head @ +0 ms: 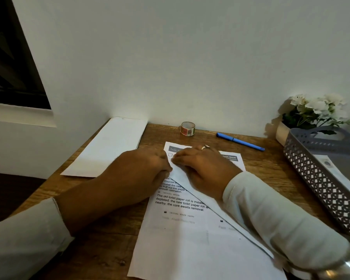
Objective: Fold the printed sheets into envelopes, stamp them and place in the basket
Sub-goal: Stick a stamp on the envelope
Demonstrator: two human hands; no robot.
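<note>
While the sheet (182, 245) lies lengthwise near-to-far on the worktop (109, 249), both hands meet on its folded flap at the far end: right hand (202, 168) pressing, left hand (137, 170) curled at the edge, grip unclear. The basket (319, 178) stands right, nearer the right hand.

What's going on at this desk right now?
A person is folding a printed sheet on the wooden desk. The left hand and the right hand both rest on a flap turned diagonally over the sheet's upper part. A roll of tape and a blue pen lie untouched near the wall. A folded white paper lies to the left. The grey basket stands on the right.
</note>
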